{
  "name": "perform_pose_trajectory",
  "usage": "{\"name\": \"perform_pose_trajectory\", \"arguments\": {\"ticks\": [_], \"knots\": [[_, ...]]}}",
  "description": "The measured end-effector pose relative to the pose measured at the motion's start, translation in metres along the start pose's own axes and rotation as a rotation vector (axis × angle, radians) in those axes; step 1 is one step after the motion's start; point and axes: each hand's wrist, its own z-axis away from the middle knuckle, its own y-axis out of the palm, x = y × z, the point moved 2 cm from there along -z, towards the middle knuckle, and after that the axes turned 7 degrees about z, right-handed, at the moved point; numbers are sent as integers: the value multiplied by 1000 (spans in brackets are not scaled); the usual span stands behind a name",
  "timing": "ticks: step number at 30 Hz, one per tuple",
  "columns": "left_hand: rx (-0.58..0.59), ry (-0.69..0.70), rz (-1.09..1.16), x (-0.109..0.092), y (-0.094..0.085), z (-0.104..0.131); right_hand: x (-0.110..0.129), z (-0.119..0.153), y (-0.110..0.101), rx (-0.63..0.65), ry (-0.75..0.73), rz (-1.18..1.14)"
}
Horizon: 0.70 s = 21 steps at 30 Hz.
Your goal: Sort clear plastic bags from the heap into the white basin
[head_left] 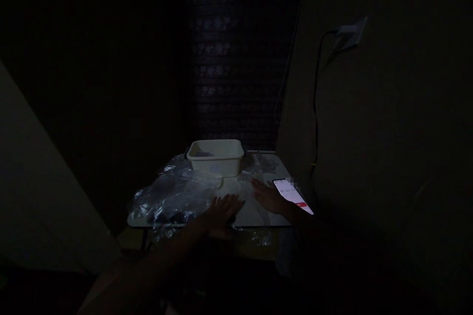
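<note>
Plastic sheet (177, 194) under your L hand (221, 209), fingers spread flat, likely pinning it; R hand (269, 197) flat too, holding nothing; phone (293, 196) just right; tub (216, 156) beyond.

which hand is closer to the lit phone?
Right. The right hand lies flat just beside the lit rectangular smartphone; the left hand rests farther left, by the crumpled clear plastic bags.
</note>
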Motion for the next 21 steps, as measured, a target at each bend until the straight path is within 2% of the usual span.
{"name": "perform_pose_trajectory", "arguments": {"ticks": [3, 9, 16, 21], "knots": [[13, 19, -52, 1, 6, 8, -10, 11, -5, -7, -28, -6], [-155, 158, -7, -4, 13, 9, -18, 41, 1, 70, -125, -103], [-246, 182, 147, -9, 5, 0, -19, 64, 5, 132, -189, -186], [-314, 174, 288, -12, -3, 2, -11, 63, 4, 74, -180, -216]]}}
